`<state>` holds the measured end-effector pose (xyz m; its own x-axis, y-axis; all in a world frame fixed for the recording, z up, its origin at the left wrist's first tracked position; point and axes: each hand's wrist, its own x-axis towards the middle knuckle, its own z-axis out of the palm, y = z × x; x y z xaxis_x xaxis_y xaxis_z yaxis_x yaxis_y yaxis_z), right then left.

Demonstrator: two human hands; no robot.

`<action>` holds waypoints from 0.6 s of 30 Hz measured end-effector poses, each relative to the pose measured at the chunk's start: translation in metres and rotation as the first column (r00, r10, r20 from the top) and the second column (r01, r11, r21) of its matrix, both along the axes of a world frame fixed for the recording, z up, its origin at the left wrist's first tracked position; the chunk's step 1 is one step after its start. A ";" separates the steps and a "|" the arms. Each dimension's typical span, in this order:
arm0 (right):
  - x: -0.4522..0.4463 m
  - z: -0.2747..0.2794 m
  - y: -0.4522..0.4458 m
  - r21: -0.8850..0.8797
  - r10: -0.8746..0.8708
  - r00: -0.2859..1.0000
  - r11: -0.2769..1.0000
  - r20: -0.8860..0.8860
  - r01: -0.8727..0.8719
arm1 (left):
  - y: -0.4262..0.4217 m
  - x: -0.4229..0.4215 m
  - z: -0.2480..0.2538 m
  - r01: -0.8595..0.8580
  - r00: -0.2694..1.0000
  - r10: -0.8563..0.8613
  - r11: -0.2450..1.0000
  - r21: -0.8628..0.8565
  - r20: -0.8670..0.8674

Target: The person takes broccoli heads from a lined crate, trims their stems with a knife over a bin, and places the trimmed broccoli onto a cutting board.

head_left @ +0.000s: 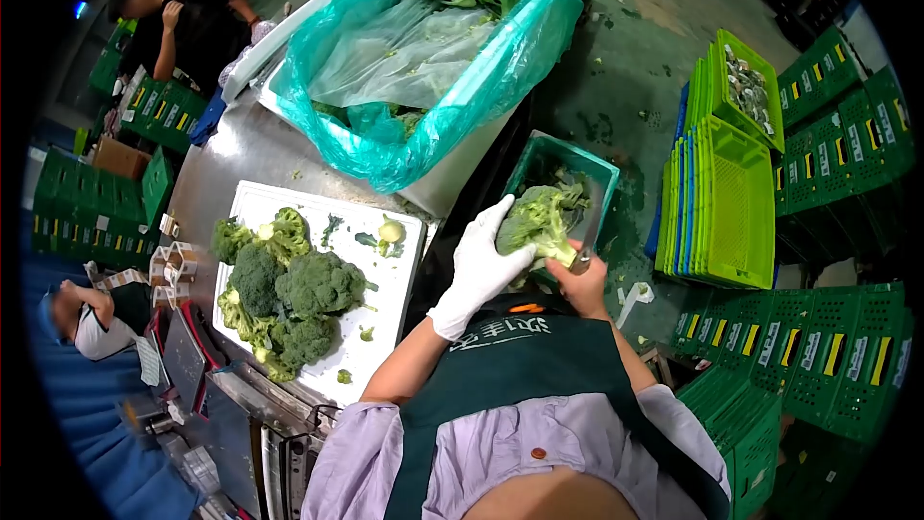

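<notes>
In a white glove, my left hand (481, 265) is wrapped round a head of broccoli (539, 220), just above a green bin (608, 173) with leafy scraps inside. My bare right hand (583, 285) is at the stem end, closed on a small tool (581, 259) that looks like a knife; most of it is hidden by the fingers. To the left, several broccoli heads (318, 284) lie piled on a white foam board (385, 313), with a cut stem piece (391, 230) and bits of leaf beside them.
A foam box lined with a teal plastic bag (385, 169) stands beyond the board on a metal table (207, 173). Stacked lime crates (741, 202) and dark green crates (808, 337) stand at right. Two people, one in black (197, 14), one in white (101, 332), are at left.
</notes>
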<state>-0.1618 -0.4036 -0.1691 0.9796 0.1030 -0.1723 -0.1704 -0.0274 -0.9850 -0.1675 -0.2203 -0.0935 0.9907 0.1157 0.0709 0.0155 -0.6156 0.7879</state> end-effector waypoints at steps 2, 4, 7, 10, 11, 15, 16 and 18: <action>0.007 0.006 -0.012 0.283 -0.002 0.985 0.958 -0.172 0.051 | 0.005 -0.003 -0.003 0.155 0.970 -0.154 0.988 0.011 0.189; 0.015 0.011 -0.021 0.446 0.023 0.981 0.893 -0.192 0.067 | 0.010 -0.009 0.019 0.062 0.983 -0.141 0.857 -0.512 -0.118; 0.018 0.006 -0.030 0.559 0.045 0.972 0.823 -0.231 0.095 | 0.025 -0.008 0.002 -0.060 0.986 -0.059 0.743 -0.667 -0.155; 0.017 -0.004 -0.035 0.718 0.121 0.973 0.694 -0.197 0.059 | 0.032 -0.006 -0.013 -0.073 0.974 -0.110 0.667 -0.741 -0.196; 0.016 -0.008 -0.036 0.743 0.137 0.961 0.664 -0.239 0.090 | 0.031 -0.004 -0.024 -0.061 0.970 -0.153 0.595 -0.801 -0.188; 0.014 -0.044 -0.047 0.868 0.341 0.923 0.497 -0.178 -0.016 | 0.022 -0.004 -0.027 -0.066 0.910 -0.392 0.184 -0.981 -0.134; 0.014 -0.048 -0.048 0.883 0.367 0.912 0.469 -0.183 -0.011 | 0.017 -0.005 -0.028 -0.051 0.883 -0.462 0.086 -0.995 -0.085; 0.015 -0.048 -0.047 0.902 0.402 0.896 0.431 -0.186 -0.007 | 0.007 -0.011 -0.017 -0.025 0.868 -0.493 0.068 -0.997 -0.056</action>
